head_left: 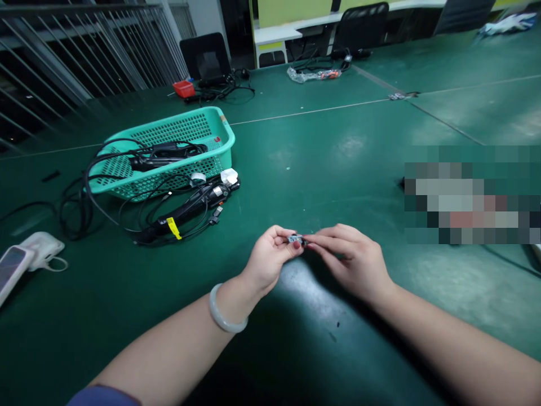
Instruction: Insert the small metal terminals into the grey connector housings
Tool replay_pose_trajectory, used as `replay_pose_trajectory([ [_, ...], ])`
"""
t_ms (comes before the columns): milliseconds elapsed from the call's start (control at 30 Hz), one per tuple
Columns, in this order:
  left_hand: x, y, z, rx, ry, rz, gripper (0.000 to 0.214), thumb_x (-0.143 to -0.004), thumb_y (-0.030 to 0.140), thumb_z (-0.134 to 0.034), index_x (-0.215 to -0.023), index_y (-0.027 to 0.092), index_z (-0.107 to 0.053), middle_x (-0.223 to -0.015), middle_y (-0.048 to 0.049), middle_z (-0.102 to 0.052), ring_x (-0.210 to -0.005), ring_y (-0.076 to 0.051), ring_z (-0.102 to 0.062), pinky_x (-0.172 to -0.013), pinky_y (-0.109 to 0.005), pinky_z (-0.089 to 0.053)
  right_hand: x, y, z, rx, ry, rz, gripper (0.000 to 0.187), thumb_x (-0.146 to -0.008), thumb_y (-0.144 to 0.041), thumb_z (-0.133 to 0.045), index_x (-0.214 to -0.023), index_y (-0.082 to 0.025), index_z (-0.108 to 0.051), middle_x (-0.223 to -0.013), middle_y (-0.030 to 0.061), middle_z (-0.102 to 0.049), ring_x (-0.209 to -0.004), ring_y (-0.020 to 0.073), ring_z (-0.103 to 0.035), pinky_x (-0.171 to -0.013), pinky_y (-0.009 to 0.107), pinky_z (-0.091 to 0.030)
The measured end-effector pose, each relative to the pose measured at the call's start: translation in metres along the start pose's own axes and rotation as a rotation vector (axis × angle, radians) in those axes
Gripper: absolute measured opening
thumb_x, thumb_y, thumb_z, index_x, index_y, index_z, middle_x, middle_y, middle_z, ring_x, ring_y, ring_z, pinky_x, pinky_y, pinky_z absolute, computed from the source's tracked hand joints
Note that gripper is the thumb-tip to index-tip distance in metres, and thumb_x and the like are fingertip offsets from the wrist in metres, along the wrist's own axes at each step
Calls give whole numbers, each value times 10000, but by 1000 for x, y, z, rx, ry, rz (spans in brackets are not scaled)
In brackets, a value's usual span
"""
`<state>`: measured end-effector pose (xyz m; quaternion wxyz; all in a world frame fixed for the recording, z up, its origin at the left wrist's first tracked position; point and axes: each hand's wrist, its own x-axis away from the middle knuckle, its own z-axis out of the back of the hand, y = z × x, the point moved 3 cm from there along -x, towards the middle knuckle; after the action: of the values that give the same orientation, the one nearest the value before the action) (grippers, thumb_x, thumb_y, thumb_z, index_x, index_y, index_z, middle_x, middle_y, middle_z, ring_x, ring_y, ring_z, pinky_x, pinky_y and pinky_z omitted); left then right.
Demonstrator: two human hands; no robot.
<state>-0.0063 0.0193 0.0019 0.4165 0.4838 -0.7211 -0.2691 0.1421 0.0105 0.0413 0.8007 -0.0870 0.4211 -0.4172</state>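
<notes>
My left hand and my right hand meet over the green table, both pinching a small grey connector-like part between their fingertips. The part is tiny and mostly covered by my fingers. A pale bangle sits on my left wrist. Both hands hover just above the table top.
A teal plastic basket with black cables stands at the left, and a black cable bundle with a yellow tag lies in front of it. A phone and white charger lie at the far left. Chairs, a red box and a bag are at the back.
</notes>
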Motion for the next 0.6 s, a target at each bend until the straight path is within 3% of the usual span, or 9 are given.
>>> replay_pose_trajectory([
  [133,1,1,-2,-5,-3,6,364,-601,159,-805,-829,137,-523,-758,-19,-678,-795,-130,-674,-826,-289,-467,-1,15,7,87,-35,-111,188,-867,-192,-542,-955,-197,-707,-875,45,-736,-787,167,-666,-723,310,-531],
  [200,2,1,-2,-8,-5,3,358,-609,150,-798,-832,138,-519,-753,-18,-680,-803,-139,-683,-827,-293,-465,1,25,9,236,-137,-224,162,-841,-275,-587,-913,-190,-705,-843,48,-733,-739,194,-670,-656,328,-521],
  [300,1,0,-2,-16,-17,-4,346,-614,137,-792,-827,139,-520,-749,-14,-679,-797,-139,-686,-833,-298,-465,8,33,6,402,-348,-318,279,-788,-456,-633,-813,-182,-683,-735,49,-696,-635,212,-649,-544,329,-477],
  [467,0,0,-1,-11,-30,-18,343,-622,138,-789,-831,145,-517,-757,-14,-689,-796,-138,-689,-873,-317,-469,12,27,-5,454,-410,-267,140,-864,-263,-545,-820,-178,-647,-788,49,-653,-647,172,-631,-551,287,-444],
  [600,0,0,-2,-9,-43,-18,358,-612,147,-798,-824,142,-510,-752,-17,-698,-785,-134,-693,-879,-320,-474,9,28,-11,453,-450,-254,200,-889,-184,-461,-783,-176,-630,-770,45,-640,-625,152,-608,-567,270,-419],
])
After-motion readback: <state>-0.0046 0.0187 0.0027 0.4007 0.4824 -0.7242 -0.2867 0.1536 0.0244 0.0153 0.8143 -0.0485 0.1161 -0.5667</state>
